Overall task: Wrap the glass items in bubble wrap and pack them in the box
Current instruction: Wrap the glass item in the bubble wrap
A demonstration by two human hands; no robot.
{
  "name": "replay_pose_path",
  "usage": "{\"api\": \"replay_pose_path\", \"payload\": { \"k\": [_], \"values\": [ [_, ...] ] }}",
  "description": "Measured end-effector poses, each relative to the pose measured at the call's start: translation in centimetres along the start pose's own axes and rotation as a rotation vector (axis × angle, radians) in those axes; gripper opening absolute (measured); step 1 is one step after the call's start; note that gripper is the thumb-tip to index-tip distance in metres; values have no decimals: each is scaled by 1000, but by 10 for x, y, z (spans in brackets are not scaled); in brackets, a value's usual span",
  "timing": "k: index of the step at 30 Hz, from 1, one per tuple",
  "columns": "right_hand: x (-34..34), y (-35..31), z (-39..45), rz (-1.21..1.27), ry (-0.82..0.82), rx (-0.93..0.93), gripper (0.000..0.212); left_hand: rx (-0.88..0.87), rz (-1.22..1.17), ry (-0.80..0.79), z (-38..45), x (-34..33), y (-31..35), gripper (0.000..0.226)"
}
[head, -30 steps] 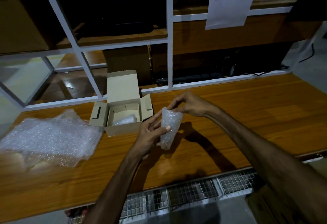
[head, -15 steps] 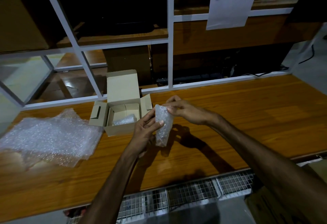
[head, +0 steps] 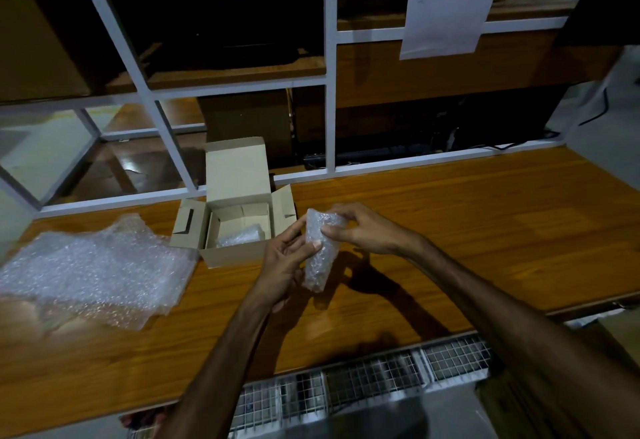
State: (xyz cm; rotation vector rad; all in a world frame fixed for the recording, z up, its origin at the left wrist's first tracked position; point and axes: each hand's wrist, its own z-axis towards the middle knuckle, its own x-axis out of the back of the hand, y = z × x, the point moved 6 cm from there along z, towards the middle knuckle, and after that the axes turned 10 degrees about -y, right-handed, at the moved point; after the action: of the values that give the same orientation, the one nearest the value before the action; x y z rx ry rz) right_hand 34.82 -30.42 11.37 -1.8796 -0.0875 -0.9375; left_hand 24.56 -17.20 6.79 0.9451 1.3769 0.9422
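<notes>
Both hands have carried the bundle [head: 320,251] left, closer to the box [head: 235,251], above the table [head: 485,230]. Left hand [head: 282,262] grips its side; right hand [head: 360,230] now pinches its top end. 1 wrapped item [head: 240,237] lies inside the box, with loose wrap [head: 93,265] further left.

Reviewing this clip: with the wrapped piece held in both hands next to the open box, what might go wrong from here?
1. The bundle is held above the table by the left hand and right hand; no tape shows, so the wrap may loosen.
2. The box already holds a wrapped piece, so space looks tight and forcing could knock them together.
3. A slip would drop it on hard wood.
</notes>
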Motion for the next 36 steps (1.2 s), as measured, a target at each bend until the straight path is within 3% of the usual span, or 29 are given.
{"api": "replay_pose_path", "payload": {
  "k": [3, 8, 14, 20, 28, 33, 36],
  "values": [
    [9, -10, -6, -77, 50, 87, 46, 11, -27, 0, 2, 1, 1, 69],
    [18, -7, -15, -88, 172, 148, 34, 20, -90, 3, 3, 5, 2, 59],
    [13, -11, -14, 38, 61, 231, 12, 57, -114, -9, 4, 6, -3, 62],
    [7, -11, -8, 71, -2, 192, 23, 90, -105, -31, 5, 7, -4, 74],
    [-3, -10, -5, 135, -68, 102, 59, 94, -15, -47, 4, 10, -4, 65],
    [1, -5, -3, 172, -130, 47, 46, 101, 14, -53, 4, 8, -1, 63],
    [14, -1, -2, -72, 123, 31, 29, 74, 89, -36, 9, 10, 8, 64]
  ]
}}
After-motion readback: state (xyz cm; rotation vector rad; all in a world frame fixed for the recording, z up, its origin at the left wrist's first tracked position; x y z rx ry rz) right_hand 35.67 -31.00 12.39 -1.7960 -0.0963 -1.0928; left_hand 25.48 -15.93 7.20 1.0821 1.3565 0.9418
